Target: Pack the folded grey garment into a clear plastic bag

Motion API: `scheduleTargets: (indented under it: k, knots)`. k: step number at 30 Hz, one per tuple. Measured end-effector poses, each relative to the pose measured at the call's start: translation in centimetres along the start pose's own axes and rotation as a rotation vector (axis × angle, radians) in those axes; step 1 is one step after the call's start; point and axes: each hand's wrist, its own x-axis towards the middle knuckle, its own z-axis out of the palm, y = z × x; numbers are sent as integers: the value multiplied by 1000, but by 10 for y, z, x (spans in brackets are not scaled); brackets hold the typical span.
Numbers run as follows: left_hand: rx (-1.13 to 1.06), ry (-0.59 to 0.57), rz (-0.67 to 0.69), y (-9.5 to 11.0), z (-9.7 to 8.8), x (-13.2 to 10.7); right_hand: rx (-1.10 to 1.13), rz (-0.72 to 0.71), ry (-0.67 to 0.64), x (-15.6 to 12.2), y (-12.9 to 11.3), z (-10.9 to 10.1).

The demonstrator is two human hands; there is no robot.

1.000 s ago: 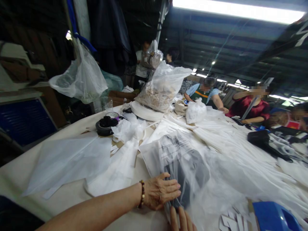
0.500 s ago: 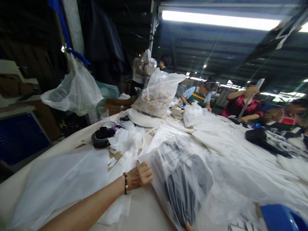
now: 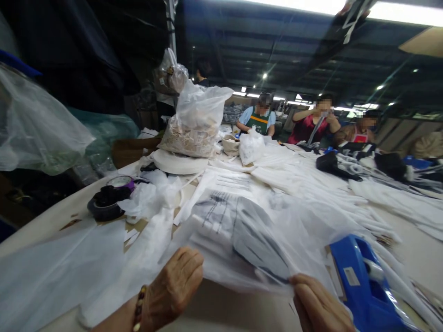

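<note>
The left hand [image 3: 175, 288] was curled shut on the near left edge of the clear plastic bag [image 3: 242, 230], which held a dark garment [image 3: 258, 240] and stretched across to the right hand [image 3: 320, 304], pinching its near right edge beside a blue tape dispenser [image 3: 363, 281].

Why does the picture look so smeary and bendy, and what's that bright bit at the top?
Head view: the plastic bag and both hands are smeared by motion; the table edges bend from the wide lens; the ceiling light glares white, while the left side stays dark.
</note>
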Motion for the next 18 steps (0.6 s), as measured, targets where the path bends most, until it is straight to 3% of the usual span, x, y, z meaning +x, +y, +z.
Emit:
scheduleTargets:
  k: [4,10,14,18]
  knots:
    - [30,33,18,-10,-14,27,50,101,68,37,9,-18]
    - [69,51,-2,-35,-46,94,-42,128,289,106,43,-58]
    - [155,54,-14,-48,-37,124,-124,86,322,119,66,-52]
    - [164,72,64,-58,-16,132,-280,6,284,120,82,-39]
